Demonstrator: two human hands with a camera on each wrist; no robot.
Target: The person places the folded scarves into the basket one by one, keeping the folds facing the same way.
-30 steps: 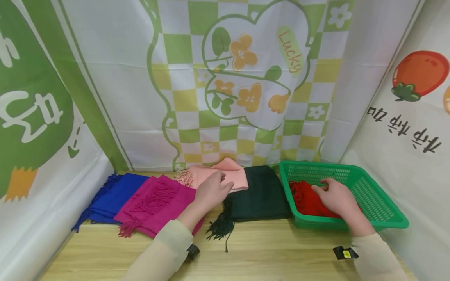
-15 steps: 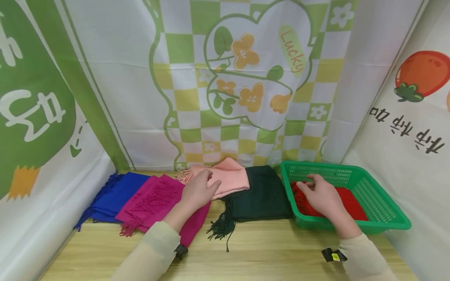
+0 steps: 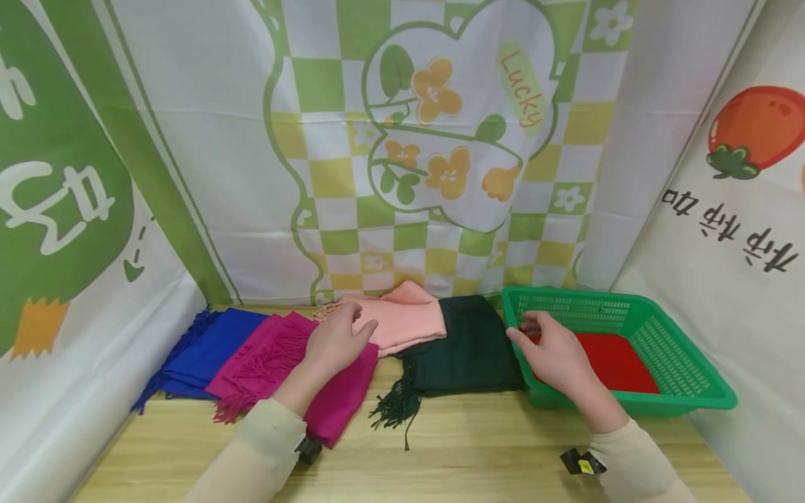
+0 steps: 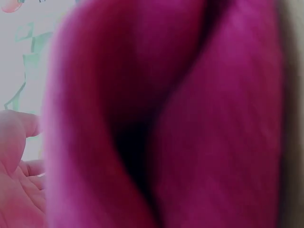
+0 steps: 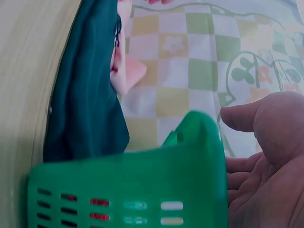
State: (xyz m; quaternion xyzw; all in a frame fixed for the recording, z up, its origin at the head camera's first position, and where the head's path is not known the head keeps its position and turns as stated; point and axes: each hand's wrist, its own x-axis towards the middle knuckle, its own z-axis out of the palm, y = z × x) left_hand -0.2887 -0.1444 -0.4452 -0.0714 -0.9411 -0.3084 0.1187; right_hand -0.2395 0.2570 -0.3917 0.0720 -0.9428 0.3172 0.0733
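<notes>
My left hand (image 3: 335, 344) hovers over the folded magenta scarf (image 3: 344, 399), thumb apart from the loosely bent fingers, with nothing between them. That scarf fills most of the left wrist view, close to the lens. My right hand (image 3: 556, 355) is above the left side of the green basket (image 3: 704, 404), fingers relaxed and holding nothing. Inside the basket lies a folded red scarf (image 3: 619, 363), its left part hidden by that hand. In the right wrist view, the hand (image 5: 275, 161) shows beside the basket's edge, its palm bare.
A fringed blue scarf (image 3: 210, 353) lies at the left, partly under the magenta one. Near the middle, a pink scarf (image 3: 409, 323) overlaps a dark green scarf (image 3: 472, 356) that reaches the basket. Printed cloth walls (image 3: 207, 175) surround the wooden table (image 3: 453, 454).
Both hands have moved left, the left one from the pink scarf's front toward the magenta scarf. The right hand has uncovered more of the red scarf. The scarves in the middle stay put.
</notes>
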